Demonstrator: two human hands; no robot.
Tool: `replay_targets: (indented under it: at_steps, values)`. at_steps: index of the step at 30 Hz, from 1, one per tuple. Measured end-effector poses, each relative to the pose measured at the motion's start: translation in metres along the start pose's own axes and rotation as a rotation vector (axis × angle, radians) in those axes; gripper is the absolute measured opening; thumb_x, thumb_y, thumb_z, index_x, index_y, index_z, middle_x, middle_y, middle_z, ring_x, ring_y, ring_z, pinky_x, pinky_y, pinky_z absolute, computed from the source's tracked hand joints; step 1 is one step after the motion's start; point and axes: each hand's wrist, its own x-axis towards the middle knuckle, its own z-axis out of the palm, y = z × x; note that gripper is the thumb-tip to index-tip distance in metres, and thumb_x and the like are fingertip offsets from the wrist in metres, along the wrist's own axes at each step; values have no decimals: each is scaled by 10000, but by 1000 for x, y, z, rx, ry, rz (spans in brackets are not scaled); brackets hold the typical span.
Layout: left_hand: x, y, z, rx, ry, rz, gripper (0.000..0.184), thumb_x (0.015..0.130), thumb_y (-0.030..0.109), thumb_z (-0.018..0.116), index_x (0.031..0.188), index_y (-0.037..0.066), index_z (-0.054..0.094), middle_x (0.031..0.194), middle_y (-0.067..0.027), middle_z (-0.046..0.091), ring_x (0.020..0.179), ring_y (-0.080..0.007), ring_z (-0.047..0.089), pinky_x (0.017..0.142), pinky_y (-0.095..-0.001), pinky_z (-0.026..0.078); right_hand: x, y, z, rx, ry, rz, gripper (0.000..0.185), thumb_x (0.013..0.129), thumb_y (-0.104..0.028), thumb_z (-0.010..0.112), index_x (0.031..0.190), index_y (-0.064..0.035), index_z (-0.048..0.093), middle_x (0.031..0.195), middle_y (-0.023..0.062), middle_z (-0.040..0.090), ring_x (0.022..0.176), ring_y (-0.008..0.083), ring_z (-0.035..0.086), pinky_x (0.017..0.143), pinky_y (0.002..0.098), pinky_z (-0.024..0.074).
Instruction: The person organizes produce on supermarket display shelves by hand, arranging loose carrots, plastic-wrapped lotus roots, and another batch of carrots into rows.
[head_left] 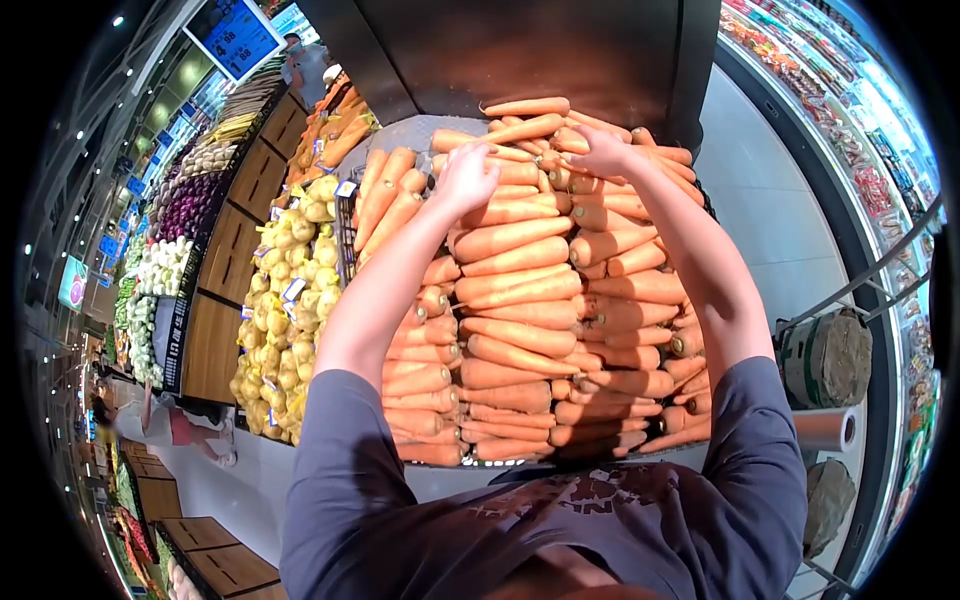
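Note:
Both arms reach over a large display of orange carrots [516, 248], laid in stacked rows, to its far end. My left hand [468, 180] is closed at the back left of the pile, its fingertips at the end of a carrot [512, 153]; the fingers partly hide that end. To its right, my right hand [603, 153] has thumb and fingers apart, beside a carrot [570, 141] near the back of the heap. A few more carrots [526, 106] lie crosswise just beyond the hands.
A dark panel [530, 60] stands behind the carrots. Bagged yellowish produce [290, 310] is heaped on the left, near wooden-fronted vegetable stands [228, 250]. Plastic-bag rolls [828, 428] hang at right, beside an aisle and refrigerated shelves. Other people are at left.

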Motion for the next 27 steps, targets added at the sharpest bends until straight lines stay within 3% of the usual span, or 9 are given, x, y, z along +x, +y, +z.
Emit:
replay_targets:
  at_steps: [2, 3, 4, 7, 10, 11, 13, 22, 27]
  values:
    - [30, -19, 20, 128, -108, -24, 448, 934, 287, 625, 1323, 65, 638, 1424, -200, 576, 1368, -395, 479, 1173, -482, 359, 12, -12, -20, 338, -310, 120, 859, 915, -392, 722, 1608, -108, 301, 1079, 201, 745, 1061, 283, 708, 800, 412, 616]
    - [39, -21, 25, 178, -117, -51, 468, 946, 301, 616, 1350, 65, 616, 1461, -189, 548, 1400, -394, 443, 1190, -490, 330, 21, -12, -14, 315, -262, 99, 895, 898, -356, 757, 1614, -107, 280, 947, 130, 772, 897, 266, 746, 897, 439, 586]
    - [46, -24, 31, 230, -133, -80, 488, 959, 316, 607, 1377, 65, 594, 1498, -178, 519, 1433, -392, 407, 1207, -497, 300, 34, -12, -5, 323, -255, 96, 895, 898, -356, 757, 1614, -107, 280, 947, 130, 772, 897, 266, 746, 897, 439, 586]
    - [77, -36, 37, 278, -284, -141, 523, 977, 349, 601, 1421, 77, 554, 1544, -157, 477, 1479, -390, 337, 1223, -500, 260, 64, -13, 19, 100, -209, 105, 837, 907, -356, 718, 1601, -115, 316, 1179, 173, 728, 1230, 335, 627, 1064, 438, 483]
    - [102, -44, 36, 366, -359, -118, 475, 986, 355, 602, 1385, 98, 593, 1470, -154, 558, 1420, -369, 440, 1171, -511, 334, 98, 0, 56, 198, -204, 102, 820, 879, -351, 726, 1583, -129, 368, 1313, 191, 664, 1324, 373, 544, 1111, 464, 431]
    - [110, -43, 33, 346, -447, -172, 420, 988, 348, 593, 1309, 81, 641, 1395, -161, 614, 1358, -353, 512, 1126, -504, 382, 114, 7, 72, 174, -227, 139, 785, 864, -415, 755, 1564, -308, 414, 1555, 145, 452, 1452, 355, 397, 1158, 526, 354]
    - [114, -62, 51, 339, -443, -181, 329, 994, 348, 594, 1206, 127, 713, 1167, -166, 728, 1141, -361, 666, 1024, -522, 470, 108, -5, 68, 80, -125, 134, 694, 838, -308, 756, 1488, -304, 514, 1452, 179, 425, 1376, 382, 381, 1119, 502, 370]
    - [113, -57, 38, 272, -489, -170, 324, 1010, 328, 594, 1250, 130, 686, 1187, -143, 728, 1157, -340, 660, 1020, -480, 466, 125, -10, 68, -203, -3, -17, 571, 817, -248, 799, 1360, -257, 620, 1342, 151, 454, 1301, 358, 417, 1119, 493, 350]
    - [100, -55, 35, 251, -440, -126, 311, 1017, 321, 585, 1210, 100, 689, 1187, -142, 725, 1163, -328, 658, 1016, -500, 455, 119, -8, 55, -455, 80, -224, 551, 837, -251, 794, 1345, -158, 601, 1388, 143, 499, 1383, 358, 404, 1209, 567, 250]
